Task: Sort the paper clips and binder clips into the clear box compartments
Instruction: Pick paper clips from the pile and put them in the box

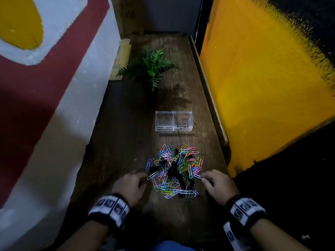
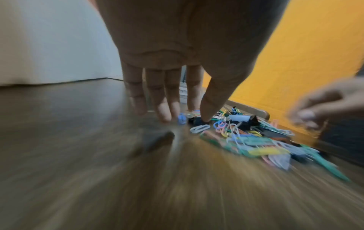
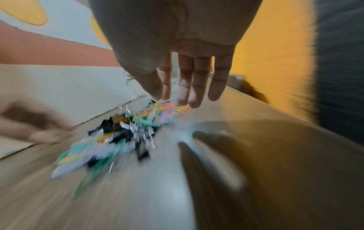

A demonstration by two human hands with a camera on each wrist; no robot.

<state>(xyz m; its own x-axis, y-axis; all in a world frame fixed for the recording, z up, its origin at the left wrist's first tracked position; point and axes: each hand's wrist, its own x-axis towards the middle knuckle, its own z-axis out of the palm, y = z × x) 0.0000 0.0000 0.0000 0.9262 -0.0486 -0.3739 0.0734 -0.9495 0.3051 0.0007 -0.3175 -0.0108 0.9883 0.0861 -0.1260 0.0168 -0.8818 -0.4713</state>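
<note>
A heap of coloured paper clips mixed with black binder clips lies on the wooden desk. Beyond it stands the clear box with two compartments, labelled paper clips on the left and binder clips on the right; both look empty. My left hand hovers at the heap's left edge with its fingers straight and pointing down to the desk. My right hand is at the heap's right edge, its fingers straight and spread above the clips. Neither hand holds anything. Both wrist views are motion-blurred.
A small green fern stands further back on the desk. A painted white, red and yellow wall closes the left side. A yellow panel and a raised wooden rim bound the right.
</note>
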